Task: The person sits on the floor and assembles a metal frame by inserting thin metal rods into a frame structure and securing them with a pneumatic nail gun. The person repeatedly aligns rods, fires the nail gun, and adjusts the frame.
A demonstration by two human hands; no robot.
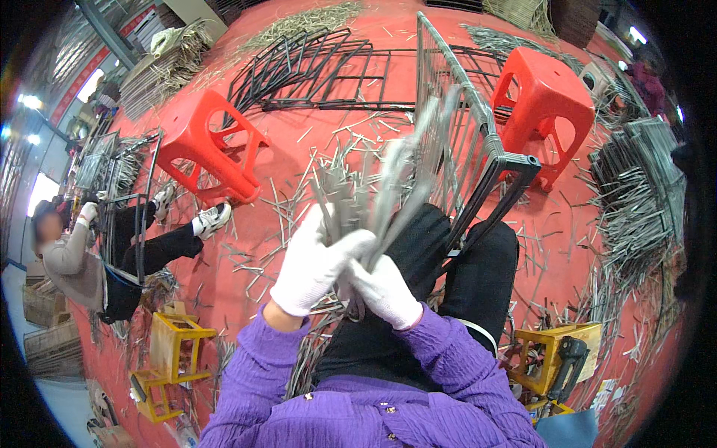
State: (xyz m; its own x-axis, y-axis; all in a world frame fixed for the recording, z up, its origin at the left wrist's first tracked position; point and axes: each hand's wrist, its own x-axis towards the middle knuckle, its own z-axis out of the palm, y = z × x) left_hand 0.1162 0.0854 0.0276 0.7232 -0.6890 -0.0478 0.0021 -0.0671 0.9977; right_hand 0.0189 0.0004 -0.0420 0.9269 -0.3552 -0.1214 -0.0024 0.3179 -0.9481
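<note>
Grey strips (342,200), red stools (549,86)

The left forearm (258,358) and the right forearm (457,366), both purple-sleeved, slant inward; the left hand (317,261) and the right hand (385,290), white-gloved, are curled close together, and the left wrist (282,318) is partly bare

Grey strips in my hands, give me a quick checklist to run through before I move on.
1. Both hands gloved: ok, left hand and right hand wear white gloves.
2. Grey strips gripped: ok, both hands hold them.
3. Strip ends even: not ok, they fan out unevenly.
4. Strip count: cannot tell, several blur together.
5. Dark frame firmly supported: cannot tell, its lower contact is hidden near the knees.
6. Red floor free of scraps: not ok, loose strips lie scattered.
</note>
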